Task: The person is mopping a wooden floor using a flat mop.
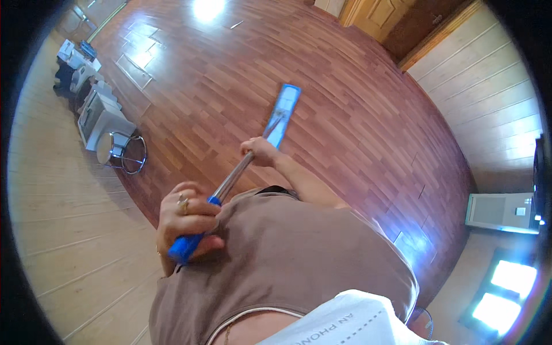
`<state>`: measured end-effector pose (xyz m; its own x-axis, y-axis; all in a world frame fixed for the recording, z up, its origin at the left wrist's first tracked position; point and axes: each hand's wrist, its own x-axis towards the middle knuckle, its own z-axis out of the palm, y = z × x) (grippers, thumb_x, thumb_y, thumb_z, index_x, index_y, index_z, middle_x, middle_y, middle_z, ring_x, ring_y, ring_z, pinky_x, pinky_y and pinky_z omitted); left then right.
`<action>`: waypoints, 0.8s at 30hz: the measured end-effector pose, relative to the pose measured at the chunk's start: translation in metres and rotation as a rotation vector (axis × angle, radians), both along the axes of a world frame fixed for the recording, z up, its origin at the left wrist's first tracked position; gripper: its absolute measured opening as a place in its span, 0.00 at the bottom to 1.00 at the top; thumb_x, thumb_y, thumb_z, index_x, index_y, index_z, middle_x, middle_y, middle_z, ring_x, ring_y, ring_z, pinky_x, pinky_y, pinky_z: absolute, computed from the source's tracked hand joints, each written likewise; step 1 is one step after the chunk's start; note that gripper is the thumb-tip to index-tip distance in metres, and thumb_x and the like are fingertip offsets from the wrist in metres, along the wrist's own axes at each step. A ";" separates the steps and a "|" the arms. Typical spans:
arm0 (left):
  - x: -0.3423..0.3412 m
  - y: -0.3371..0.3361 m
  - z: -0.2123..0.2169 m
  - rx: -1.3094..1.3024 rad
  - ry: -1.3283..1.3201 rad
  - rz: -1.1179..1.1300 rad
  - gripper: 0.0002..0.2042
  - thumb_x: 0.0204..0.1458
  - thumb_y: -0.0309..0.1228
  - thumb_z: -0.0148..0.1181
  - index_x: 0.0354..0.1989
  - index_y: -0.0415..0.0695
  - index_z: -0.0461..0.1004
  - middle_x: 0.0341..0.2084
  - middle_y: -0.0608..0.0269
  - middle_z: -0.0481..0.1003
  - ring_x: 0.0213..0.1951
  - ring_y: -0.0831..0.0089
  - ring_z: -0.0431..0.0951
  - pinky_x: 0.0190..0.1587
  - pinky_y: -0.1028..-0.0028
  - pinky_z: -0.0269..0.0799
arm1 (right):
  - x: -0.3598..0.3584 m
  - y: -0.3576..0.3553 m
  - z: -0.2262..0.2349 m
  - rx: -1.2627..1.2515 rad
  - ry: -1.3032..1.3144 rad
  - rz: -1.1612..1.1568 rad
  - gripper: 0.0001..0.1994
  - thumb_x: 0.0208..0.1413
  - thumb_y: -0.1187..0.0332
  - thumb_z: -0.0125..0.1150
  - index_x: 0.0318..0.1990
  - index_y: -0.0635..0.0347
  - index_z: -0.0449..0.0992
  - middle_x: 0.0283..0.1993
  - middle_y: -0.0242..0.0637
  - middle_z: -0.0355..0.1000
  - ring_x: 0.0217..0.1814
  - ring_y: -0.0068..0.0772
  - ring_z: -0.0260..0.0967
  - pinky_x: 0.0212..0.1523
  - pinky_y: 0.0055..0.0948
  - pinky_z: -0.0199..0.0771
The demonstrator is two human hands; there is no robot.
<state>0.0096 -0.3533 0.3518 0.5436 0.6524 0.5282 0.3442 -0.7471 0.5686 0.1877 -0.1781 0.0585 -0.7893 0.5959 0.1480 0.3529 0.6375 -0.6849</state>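
My left hand [187,215], rings on its fingers, curls around the bright blue plastic grip [184,248] of a mop near my waist. Further along, my right hand [261,150] is closed around its silver metal pole [233,177]. Beyond, the flat, rectangular blue mop head [291,95] lies on the reddish-brown wood-plank floor [368,115], well in from its edges. A round-seated, chrome-legged stool [107,149] stands by the floor's left edge.

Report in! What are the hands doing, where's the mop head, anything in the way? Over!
Left hand on blue handle; right hand around metal pole. Mop head over brown floor, contact unclear. Round stool off left, apart from mop head.
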 end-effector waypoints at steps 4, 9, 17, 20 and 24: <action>0.013 0.035 -0.037 -0.129 -0.039 -0.070 0.14 0.36 0.42 0.72 0.22 0.48 0.75 0.29 0.65 0.79 0.32 0.63 0.77 0.44 0.62 0.68 | 0.072 0.005 -0.017 0.025 -0.008 -0.212 0.05 0.39 0.70 0.63 0.28 0.52 0.75 0.28 0.39 0.74 0.34 0.45 0.73 0.33 0.39 0.72; 0.038 0.082 -0.081 -0.296 -0.070 -0.306 0.11 0.43 0.38 0.69 0.32 0.50 0.76 0.35 0.61 0.79 0.40 0.59 0.78 0.44 0.61 0.68 | 0.156 -0.010 -0.055 0.040 0.028 -0.476 0.04 0.41 0.73 0.63 0.26 0.56 0.75 0.24 0.36 0.72 0.28 0.36 0.71 0.29 0.34 0.68; 0.119 0.135 -0.106 -0.454 0.051 -0.724 0.13 0.49 0.41 0.65 0.37 0.48 0.77 0.45 0.58 0.77 0.45 0.59 0.77 0.47 0.62 0.68 | 0.287 -0.113 -0.107 -0.210 0.086 -1.011 0.05 0.41 0.75 0.56 0.26 0.54 0.76 0.26 0.38 0.74 0.32 0.39 0.73 0.34 0.33 0.71; 0.140 0.156 -0.128 -0.643 -0.044 -0.863 0.12 0.52 0.37 0.63 0.40 0.44 0.75 0.45 0.52 0.76 0.46 0.56 0.76 0.49 0.62 0.70 | 0.298 -0.134 -0.096 -0.161 0.074 -1.125 0.05 0.43 0.75 0.56 0.27 0.56 0.77 0.29 0.38 0.76 0.36 0.38 0.73 0.37 0.31 0.70; 0.163 0.176 -0.130 -0.700 -0.147 -0.904 0.10 0.53 0.34 0.62 0.36 0.41 0.74 0.39 0.54 0.78 0.42 0.60 0.77 0.45 0.65 0.69 | 0.306 -0.147 -0.084 0.108 0.069 -1.157 0.05 0.47 0.69 0.64 0.30 0.59 0.75 0.28 0.39 0.73 0.32 0.41 0.71 0.35 0.36 0.69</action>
